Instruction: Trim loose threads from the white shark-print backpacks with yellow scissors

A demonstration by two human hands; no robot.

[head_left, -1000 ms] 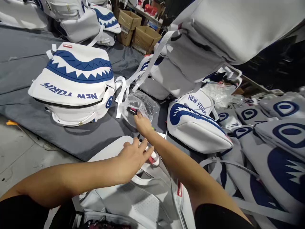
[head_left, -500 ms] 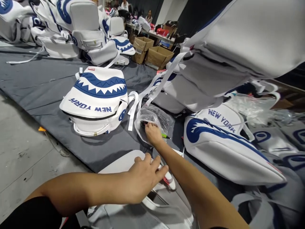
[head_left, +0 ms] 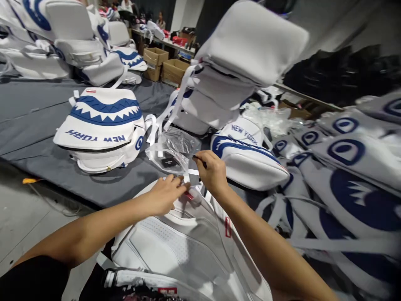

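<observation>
A white backpack [head_left: 175,242] lies close in front of me, its padded back panel and straps facing up. My left hand [head_left: 166,194] is closed at its top edge, by the loop and a small red label [head_left: 189,195]; the fingertips are partly hidden. Just to the right, my right hand [head_left: 214,171] pinches a small black tag [head_left: 200,160] above the backpack. Beyond both hands lies an opened clear plastic bag [head_left: 181,142] with black tags [head_left: 169,162] in it.
Another white backpack [head_left: 100,121] with a blue zigzag lies to the left. Stacked backpacks [head_left: 250,46] rise at the back right, and several more [head_left: 344,167] lie at the right. Cardboard boxes [head_left: 173,71] and people are farther off. The grey-covered table [head_left: 28,125] ends at the left.
My right hand has come out of the plastic bag with a small black tag and moved right. My left hand has shifted to the backpack's top edge. The view has turned right.
</observation>
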